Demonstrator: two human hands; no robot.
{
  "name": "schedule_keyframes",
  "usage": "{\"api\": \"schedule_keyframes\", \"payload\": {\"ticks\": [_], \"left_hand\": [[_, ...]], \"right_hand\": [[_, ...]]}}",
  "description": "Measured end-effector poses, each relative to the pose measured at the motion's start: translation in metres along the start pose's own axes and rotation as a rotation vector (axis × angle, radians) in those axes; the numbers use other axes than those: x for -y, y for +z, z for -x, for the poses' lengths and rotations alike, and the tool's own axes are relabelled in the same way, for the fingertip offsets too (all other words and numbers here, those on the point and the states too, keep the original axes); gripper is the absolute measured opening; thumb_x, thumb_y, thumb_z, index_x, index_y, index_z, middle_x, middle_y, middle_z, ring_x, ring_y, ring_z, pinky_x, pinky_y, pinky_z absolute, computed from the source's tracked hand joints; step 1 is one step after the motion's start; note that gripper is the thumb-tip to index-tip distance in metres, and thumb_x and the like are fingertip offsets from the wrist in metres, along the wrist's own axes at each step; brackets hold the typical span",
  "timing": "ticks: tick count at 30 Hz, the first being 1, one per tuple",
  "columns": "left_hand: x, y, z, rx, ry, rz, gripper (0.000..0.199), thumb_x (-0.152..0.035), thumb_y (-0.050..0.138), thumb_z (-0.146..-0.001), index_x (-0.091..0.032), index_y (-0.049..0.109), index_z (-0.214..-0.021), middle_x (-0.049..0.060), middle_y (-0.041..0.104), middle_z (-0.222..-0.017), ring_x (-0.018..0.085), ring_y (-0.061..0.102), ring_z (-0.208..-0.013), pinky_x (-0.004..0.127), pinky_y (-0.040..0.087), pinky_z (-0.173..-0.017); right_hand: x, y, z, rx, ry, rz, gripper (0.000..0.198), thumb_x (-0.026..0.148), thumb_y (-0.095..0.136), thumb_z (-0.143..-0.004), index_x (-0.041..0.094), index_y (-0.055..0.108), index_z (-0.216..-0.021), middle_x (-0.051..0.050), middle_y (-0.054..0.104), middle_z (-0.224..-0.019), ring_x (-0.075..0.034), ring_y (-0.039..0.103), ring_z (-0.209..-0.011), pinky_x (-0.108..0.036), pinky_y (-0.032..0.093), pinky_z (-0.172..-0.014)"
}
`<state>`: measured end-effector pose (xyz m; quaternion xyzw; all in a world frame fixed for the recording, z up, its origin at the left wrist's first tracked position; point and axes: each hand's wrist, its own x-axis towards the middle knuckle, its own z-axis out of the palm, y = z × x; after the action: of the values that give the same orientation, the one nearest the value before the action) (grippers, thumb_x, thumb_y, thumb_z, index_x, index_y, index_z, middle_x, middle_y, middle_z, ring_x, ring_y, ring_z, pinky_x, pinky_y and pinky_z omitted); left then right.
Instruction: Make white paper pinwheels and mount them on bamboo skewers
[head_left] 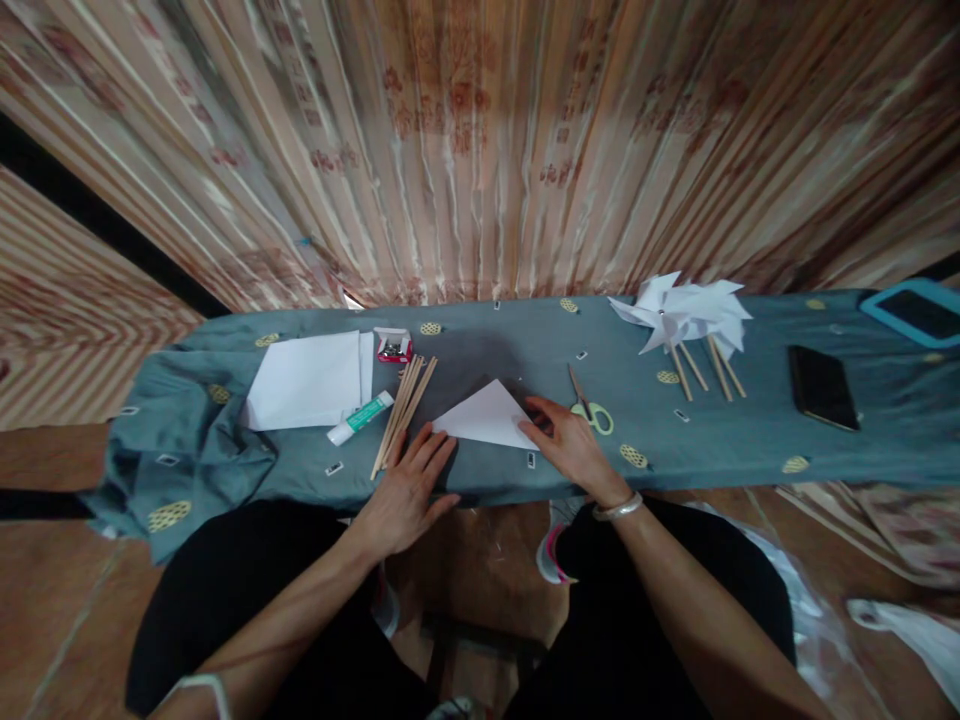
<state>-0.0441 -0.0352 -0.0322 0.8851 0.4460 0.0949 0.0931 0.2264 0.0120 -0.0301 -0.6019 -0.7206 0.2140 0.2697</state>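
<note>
A white sheet of paper (486, 415), folded into a triangle, lies on the cloth-covered table in front of me with its peak pointing away. My left hand (405, 490) rests flat with fingers stretched, its fingertips touching the paper's left corner. At the right corner, my right hand (566, 440) has curled fingers and a thumb gripping the paper's edge. Just beyond that hand lie scissors (592, 415) with pale green handles. Several thin wooden sticks (405, 410) lie beside my left fingers, partly behind them.
Left of the sticks are a glue stick (360, 418), a stack of white paper (307, 380) and a small red box of metal pins (394, 345). White paper pinwheels (694, 310) on sticks lie right, near a black phone (823, 387) and a blue-framed tablet (919, 312). A curtain (480, 150) hangs behind.
</note>
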Motion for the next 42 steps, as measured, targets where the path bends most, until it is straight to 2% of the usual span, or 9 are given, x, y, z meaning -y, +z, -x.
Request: {"api": "schedule_keyframes", "payload": {"ticks": [7,12,17,20,24,29,33,37,42], "left_hand": [[-0.006,0.000,0.001,0.020,-0.039,-0.039,0.063,-0.037,0.056,-0.089,-0.019,0.036,-0.145,0.019,0.043,-0.146,0.037,0.026,-0.143,0.070,0.013,-0.109],[-0.007,0.001,-0.004,-0.028,-0.052,-0.037,0.064,-0.038,0.055,-0.089,-0.018,0.033,-0.146,0.018,0.044,-0.146,0.038,0.022,-0.144,0.070,0.012,-0.110],[-0.010,-0.003,-0.034,-0.186,-0.090,0.008,0.065,-0.036,0.051,-0.092,-0.017,0.024,-0.148,0.020,0.038,-0.150,0.035,0.019,-0.145,0.066,0.011,-0.112],[-0.007,-0.005,-0.057,-0.284,-0.121,0.092,0.064,-0.029,0.049,-0.092,-0.018,0.020,-0.149,0.020,0.035,-0.152,0.032,0.024,-0.144,0.061,0.019,-0.113],[0.001,-0.001,-0.075,-0.326,-0.109,0.243,0.057,-0.022,0.051,-0.090,-0.016,0.033,-0.143,0.017,0.050,-0.140,0.028,0.045,-0.132,0.050,0.038,-0.108],[0.007,0.005,-0.077,-0.360,-0.113,0.335,0.047,-0.014,0.053,-0.086,-0.019,0.049,-0.133,0.012,0.061,-0.123,0.024,0.057,-0.115,0.043,0.048,-0.098],[0.005,-0.002,-0.076,-0.340,-0.095,0.366,0.042,-0.010,0.053,-0.085,-0.019,0.055,-0.125,0.008,0.067,-0.104,0.023,0.061,-0.100,0.042,0.050,-0.091],[0.005,-0.010,-0.078,-0.364,0.003,0.340,0.032,-0.011,0.052,-0.088,-0.020,0.063,-0.117,0.005,0.069,-0.091,0.021,0.062,-0.087,0.040,0.051,-0.085],[0.009,-0.015,-0.075,-0.379,0.129,0.268,0.033,-0.001,0.050,-0.081,-0.021,0.072,-0.095,0.005,0.068,-0.089,0.020,0.060,-0.086,0.046,0.048,-0.092]], "right_hand": [[0.002,0.004,0.000,-0.034,0.002,-0.028,0.038,0.033,0.060,-0.084,0.017,0.063,-0.118,-0.010,0.074,-0.099,-0.021,0.069,-0.078,-0.036,0.055,-0.074],[-0.006,0.012,-0.005,-0.081,0.118,-0.319,0.032,0.030,0.067,-0.076,0.020,0.068,-0.106,-0.006,0.075,-0.089,-0.019,0.069,-0.072,-0.035,0.057,-0.070],[-0.010,0.009,-0.010,-0.182,0.202,-0.549,0.035,0.040,0.070,-0.072,0.018,0.069,-0.100,-0.007,0.074,-0.084,-0.019,0.070,-0.073,-0.034,0.058,-0.070],[0.000,0.001,-0.006,-0.202,0.187,-0.600,0.035,0.039,0.071,-0.072,0.020,0.069,-0.102,-0.005,0.074,-0.086,-0.018,0.069,-0.074,-0.032,0.057,-0.070],[0.018,-0.004,0.002,-0.130,0.155,-0.608,0.031,0.034,0.072,-0.074,0.020,0.070,-0.102,-0.005,0.074,-0.088,-0.018,0.068,-0.074,-0.032,0.057,-0.069],[0.022,0.003,0.002,-0.046,0.177,-0.792,0.031,0.041,0.072,-0.074,0.020,0.071,-0.096,-0.005,0.074,-0.089,-0.019,0.068,-0.078,-0.032,0.056,-0.073],[0.020,0.008,-0.001,-0.029,0.238,-0.897,0.034,0.046,0.072,-0.074,0.020,0.072,-0.095,-0.005,0.075,-0.089,-0.017,0.067,-0.077,-0.029,0.053,-0.071],[0.016,0.008,-0.006,-0.006,0.280,-0.943,0.038,0.046,0.076,-0.069,0.019,0.071,-0.095,-0.003,0.074,-0.081,-0.016,0.066,-0.070,-0.026,0.050,-0.062],[0.001,0.001,-0.013,-0.117,0.342,-0.849,0.052,0.043,0.078,-0.064,0.018,0.064,-0.108,0.006,0.062,-0.058,-0.009,0.051,-0.049,-0.021,0.038,-0.046]]}}
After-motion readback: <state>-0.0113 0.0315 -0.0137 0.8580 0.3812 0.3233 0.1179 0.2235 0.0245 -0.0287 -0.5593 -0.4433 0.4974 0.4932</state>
